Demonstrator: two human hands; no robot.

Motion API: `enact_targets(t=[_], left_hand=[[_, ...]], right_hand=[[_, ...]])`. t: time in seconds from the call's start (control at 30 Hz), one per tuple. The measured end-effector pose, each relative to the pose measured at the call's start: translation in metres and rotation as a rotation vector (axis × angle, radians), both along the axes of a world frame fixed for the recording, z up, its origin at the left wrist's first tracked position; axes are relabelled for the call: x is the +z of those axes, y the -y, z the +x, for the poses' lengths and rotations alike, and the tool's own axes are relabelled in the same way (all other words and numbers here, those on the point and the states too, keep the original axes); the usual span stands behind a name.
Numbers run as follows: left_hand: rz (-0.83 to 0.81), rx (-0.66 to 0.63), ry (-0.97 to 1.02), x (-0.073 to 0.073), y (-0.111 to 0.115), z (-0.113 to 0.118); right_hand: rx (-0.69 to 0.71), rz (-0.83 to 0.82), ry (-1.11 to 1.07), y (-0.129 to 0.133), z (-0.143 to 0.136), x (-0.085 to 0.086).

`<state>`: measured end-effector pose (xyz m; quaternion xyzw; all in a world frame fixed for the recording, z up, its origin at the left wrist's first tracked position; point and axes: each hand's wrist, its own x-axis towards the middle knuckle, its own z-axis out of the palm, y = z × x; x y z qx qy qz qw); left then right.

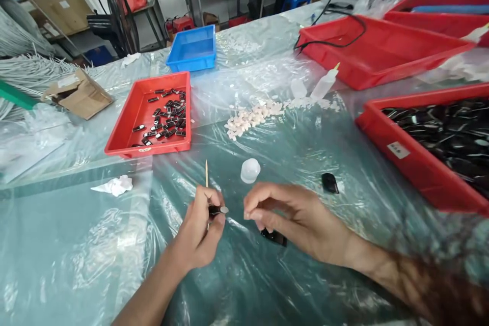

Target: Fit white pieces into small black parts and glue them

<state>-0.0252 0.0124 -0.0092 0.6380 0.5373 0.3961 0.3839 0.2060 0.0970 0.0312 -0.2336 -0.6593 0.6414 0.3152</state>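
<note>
My left hand (202, 237) is closed around a small glossy black part (214, 210), with a pale oval piece (224, 210) at its right end. A pointed wooden stick (207, 173) also sticks up from the left fingers. To its right, my right hand (301, 219) is pinched, thumb against fingertips; anything between them is too small to make out. Another black part (275, 238) lies partly hidden beneath the right hand, and one more black part (329, 183) rests farther right. Just beyond the hands is a small white translucent cup (250, 170).
Pale oval pieces (252, 118) lie heaped near a squeeze bottle (324, 85). A red tray (126, 117) holds small black parts; another red tray (420, 175) at right is full of black pieces. Crumpled tissue (116, 186) lies left. A blue tray (193, 50) stands behind.
</note>
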Motion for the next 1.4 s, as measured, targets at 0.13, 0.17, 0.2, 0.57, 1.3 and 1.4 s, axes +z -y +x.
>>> enact_targets(t=[0.13,0.17,0.2,0.57,1.3,1.4], left_hand=[[0.046,-0.051,-0.083,0.007,0.001,0.005],[0.057,-0.070,-0.104,0.009,0.001,0.007],[0.065,-0.087,-0.120,0.011,0.001,0.010],[0.167,-0.130,-0.018,0.014,0.002,0.022],[0.168,-0.228,-0.132,0.009,0.005,0.019],[0.194,-0.217,-0.159,0.018,0.005,0.022]], right_hand=[[0.046,-0.031,0.064,0.004,-0.007,-0.020],[0.051,-0.030,0.075,0.003,-0.008,-0.022],[0.055,-0.035,0.083,0.002,-0.008,-0.024],[0.171,-0.233,0.053,0.006,-0.008,-0.021],[0.249,-0.499,-0.041,0.010,-0.009,-0.017],[0.279,-0.539,-0.055,0.008,-0.009,-0.020]])
